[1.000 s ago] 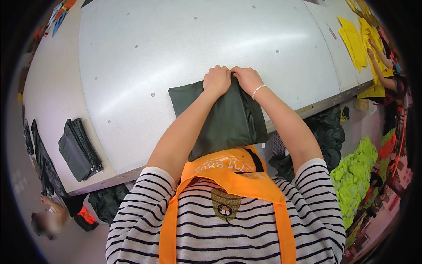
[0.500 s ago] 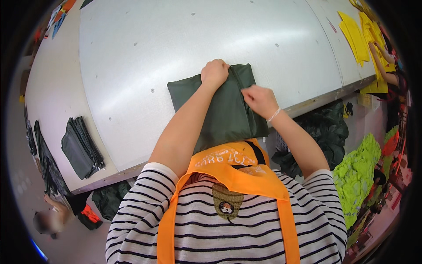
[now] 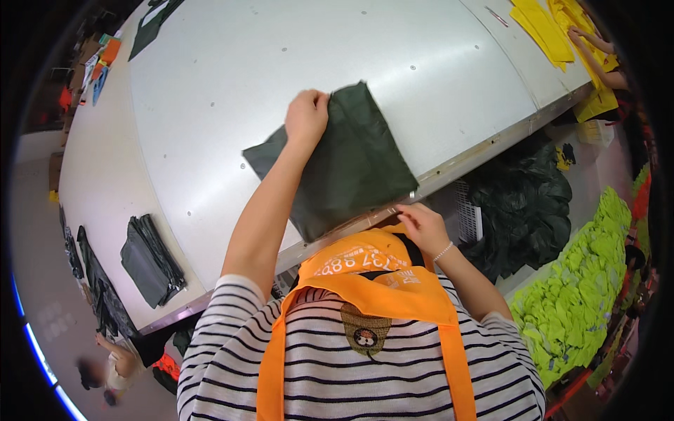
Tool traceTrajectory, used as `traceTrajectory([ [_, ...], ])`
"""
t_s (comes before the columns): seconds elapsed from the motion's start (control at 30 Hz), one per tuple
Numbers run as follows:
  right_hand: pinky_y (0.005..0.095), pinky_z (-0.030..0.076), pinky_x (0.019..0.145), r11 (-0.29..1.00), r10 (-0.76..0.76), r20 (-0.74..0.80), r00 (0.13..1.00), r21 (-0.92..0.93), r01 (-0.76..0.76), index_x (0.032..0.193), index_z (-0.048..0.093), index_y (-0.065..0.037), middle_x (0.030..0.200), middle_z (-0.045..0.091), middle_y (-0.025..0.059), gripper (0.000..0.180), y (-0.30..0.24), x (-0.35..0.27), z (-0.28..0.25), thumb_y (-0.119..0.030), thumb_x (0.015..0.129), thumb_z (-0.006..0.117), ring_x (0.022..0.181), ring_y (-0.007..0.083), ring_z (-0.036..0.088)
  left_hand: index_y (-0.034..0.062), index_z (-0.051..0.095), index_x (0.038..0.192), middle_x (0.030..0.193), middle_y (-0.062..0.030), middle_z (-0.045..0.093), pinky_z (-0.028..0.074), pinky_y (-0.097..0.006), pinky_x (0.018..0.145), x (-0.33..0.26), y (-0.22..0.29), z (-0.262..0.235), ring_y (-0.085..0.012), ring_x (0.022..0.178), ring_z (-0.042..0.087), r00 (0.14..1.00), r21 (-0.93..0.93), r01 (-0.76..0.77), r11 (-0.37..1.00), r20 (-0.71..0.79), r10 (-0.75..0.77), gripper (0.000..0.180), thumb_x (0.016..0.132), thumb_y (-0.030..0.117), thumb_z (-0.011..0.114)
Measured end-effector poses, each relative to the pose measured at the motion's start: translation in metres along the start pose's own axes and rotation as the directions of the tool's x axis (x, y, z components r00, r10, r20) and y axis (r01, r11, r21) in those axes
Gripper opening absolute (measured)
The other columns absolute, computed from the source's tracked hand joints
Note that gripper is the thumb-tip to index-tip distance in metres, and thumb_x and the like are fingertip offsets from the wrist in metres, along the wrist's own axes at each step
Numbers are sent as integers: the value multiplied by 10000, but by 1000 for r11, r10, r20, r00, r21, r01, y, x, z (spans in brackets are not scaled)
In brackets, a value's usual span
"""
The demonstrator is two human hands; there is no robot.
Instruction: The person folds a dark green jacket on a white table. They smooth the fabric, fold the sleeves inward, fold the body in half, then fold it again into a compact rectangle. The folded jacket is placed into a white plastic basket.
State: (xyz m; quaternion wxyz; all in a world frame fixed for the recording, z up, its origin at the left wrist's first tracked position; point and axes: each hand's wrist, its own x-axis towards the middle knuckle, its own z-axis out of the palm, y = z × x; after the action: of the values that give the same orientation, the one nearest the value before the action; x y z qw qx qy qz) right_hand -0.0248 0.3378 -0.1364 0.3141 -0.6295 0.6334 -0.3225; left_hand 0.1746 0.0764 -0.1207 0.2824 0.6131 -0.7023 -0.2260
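A folded piece of dark green, thin, slightly shiny fabric (image 3: 354, 158) lies tilted on the pale table at its near edge. My left hand (image 3: 307, 116) grips its far edge, with fingers closed over the cloth and the forearm crossing its left side. Just off the table's near edge, below the fabric's right corner, is my right hand (image 3: 423, 228). Its fingers are curled together, apart from the fabric; whether anything small is between them cannot be seen. An orange apron (image 3: 365, 252) covers my front close to both.
A stack of folded dark green pieces (image 3: 151, 259) sits at the table's left. Yellow garments (image 3: 540, 31) lie at the far right, where another person's hands work. Dark green cloth (image 3: 523, 203) and lime-green cloth (image 3: 576, 288) are heaped below the table on the right.
My right hand has come off the fabric and moved down toward me, past the table edge. My left hand has shifted left, still on the fabric, which now lies turned and flatter.
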Motion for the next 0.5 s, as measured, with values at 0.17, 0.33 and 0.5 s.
traceTrajectory([
  [0.17,275,502,580,797,365,115,924,475,-374,1106,635,-36,856,653,69,256,18,0,11,-212,945,543,670,170,629,34,695,874,779,-97,671,464,-279,612,-58,145,-132,-169,661,594,946,-107,-285,952,127,297,159,809,179,700],
  [0.33,262,508,681,-18,574,310,758,930,-367,1334,426,-51,973,637,104,520,7,85,1,-403,959,505,763,178,640,48,502,1272,1307,-203,494,436,-436,935,-57,17,-82,-362,1180,483,988,176,-30,984,-144,55,558,831,349,664],
  [0.5,252,432,590,939,292,-55,955,206,-275,1283,438,-75,712,556,22,599,43,148,28,-372,834,702,708,115,569,116,178,1481,1507,-254,152,420,-429,991,-164,-76,-36,-424,1290,370,900,146,432,890,-2,-436,937,780,450,701],
])
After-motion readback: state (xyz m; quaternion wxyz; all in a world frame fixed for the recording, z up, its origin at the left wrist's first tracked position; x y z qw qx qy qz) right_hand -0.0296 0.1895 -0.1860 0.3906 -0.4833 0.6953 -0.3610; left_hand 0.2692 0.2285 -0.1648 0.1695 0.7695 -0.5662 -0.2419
